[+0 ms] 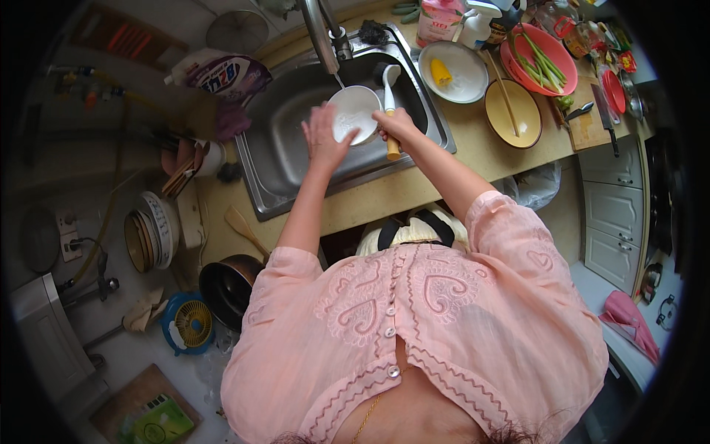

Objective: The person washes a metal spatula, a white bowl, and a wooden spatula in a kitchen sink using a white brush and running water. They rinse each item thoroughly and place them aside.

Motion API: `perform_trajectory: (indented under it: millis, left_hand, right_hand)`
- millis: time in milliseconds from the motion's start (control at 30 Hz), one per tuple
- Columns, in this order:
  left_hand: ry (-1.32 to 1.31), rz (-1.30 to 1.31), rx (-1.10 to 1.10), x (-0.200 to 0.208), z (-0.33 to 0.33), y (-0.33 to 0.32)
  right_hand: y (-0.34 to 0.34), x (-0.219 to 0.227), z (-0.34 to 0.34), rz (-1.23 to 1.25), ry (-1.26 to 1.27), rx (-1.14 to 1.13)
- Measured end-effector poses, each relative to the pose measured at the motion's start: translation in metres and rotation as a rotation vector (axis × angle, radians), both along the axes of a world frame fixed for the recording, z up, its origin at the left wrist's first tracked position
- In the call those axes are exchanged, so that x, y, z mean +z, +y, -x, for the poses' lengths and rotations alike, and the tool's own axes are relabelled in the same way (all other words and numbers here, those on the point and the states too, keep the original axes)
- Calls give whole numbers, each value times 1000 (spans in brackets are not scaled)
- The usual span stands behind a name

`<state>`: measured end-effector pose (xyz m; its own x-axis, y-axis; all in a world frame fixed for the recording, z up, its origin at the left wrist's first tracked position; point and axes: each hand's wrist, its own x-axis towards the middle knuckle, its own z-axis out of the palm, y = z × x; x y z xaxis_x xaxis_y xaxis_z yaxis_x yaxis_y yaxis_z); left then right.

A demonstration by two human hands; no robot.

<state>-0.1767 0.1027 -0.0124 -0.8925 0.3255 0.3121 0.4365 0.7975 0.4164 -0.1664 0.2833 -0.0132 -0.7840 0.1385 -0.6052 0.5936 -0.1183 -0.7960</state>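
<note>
Bare basin opens to the left of the left hand (pixel 324 138) in the sink (pixel 275 152), though a detergent bag (pixel 222 81) crowds the far-left corner. The faucet (pixel 319 37) hangs just beyond the white bowl (pixel 353 111), whose right side is hemmed in by the brush (pixel 389 96). Right of the sink, a bare counter (pixel 464 132) strip runs up to the yellow bowl (pixel 523 111).

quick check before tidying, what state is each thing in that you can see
faucet: running
white bowl: under the stream, between the left hand and right hand
dish brush: handle in the right hand
yellow bowl: upright, wooden stick resting in it
white basin: holding a yellow piece
coral basin: holding green stalks
drawers: shut
dark pot: uncovered
fan: can't tell if running
</note>
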Motion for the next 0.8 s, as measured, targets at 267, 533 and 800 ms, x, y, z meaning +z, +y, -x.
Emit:
perform_trajectory:
  millis: [267, 533, 800]
  left_hand:
    - [-331, -85, -289, 1, 2, 12]
    - [-890, -924, -109, -16, 59, 21]
    - [-1001, -763, -238, -20, 75, 44]
  right_hand:
    - [11, 22, 13, -35, 32, 47]
    - [31, 36, -56, -548, 475, 319]
    - [55, 32, -57, -671, 588, 219]
